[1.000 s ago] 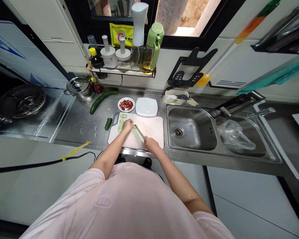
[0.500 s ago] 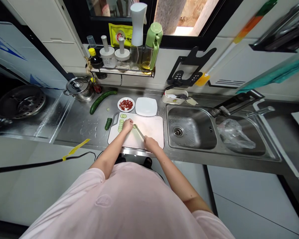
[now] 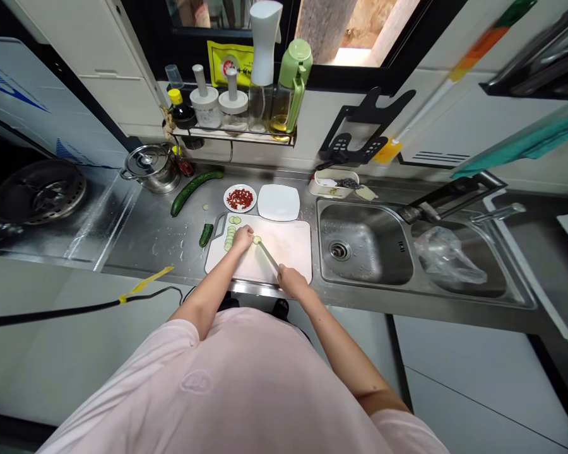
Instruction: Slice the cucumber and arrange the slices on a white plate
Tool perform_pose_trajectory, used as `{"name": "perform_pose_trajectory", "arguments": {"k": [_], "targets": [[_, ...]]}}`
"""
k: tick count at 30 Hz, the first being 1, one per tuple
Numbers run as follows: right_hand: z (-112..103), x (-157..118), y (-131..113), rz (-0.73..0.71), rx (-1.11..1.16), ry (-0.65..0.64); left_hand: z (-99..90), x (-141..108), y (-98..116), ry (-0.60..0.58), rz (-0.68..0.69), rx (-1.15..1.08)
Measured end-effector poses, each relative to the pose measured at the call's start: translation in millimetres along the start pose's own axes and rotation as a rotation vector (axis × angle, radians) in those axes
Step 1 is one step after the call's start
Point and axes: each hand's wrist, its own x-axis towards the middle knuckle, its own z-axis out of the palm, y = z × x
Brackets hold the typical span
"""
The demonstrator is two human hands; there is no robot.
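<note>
The right hand [image 3: 291, 281] is closed around the handle of a knife [image 3: 269, 256], over the near right part of a white cutting board [image 3: 291, 243]. The blade slants away and leftward, its tip at a pale green cucumber piece [image 3: 257, 240] near the middle of the board. The left hand [image 3: 243, 239] is just beside that piece, fingers drawn together; whether they pinch it I cannot tell (the hand hides its own grip from above). Cucumber slices [image 3: 229, 238] line the board's left side, close to the left hand, so room there is tight. To the right of the blade, a broad stretch of board lies open. The board's near edge runs close to the front edge of the counter [image 3: 137, 236], and only a narrow strip parts its right edge from the sink [image 3: 365, 246]. Beyond the far edge stand a plate of chopped red bits [image 3: 240, 199] and a white plate [image 3: 278, 202]; a cucumber stub [image 3: 206, 235] lies just off the left edge.
</note>
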Motion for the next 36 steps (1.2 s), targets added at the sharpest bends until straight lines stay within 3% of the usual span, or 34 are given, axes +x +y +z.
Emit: {"name": "perform_pose_trajectory", "arguments": {"k": [9, 36], "targets": [[-10.4, 16.5, -12.9, -0.003, 0.023, -0.005, -4.0, -2.4, 4.2, -0.005, -0.008, -0.008], [-6.8, 16.1, -11.2, 0.005, 0.03, 0.011, -1.0, 1.2, 1.6, 0.003, 0.004, -0.028]]}}
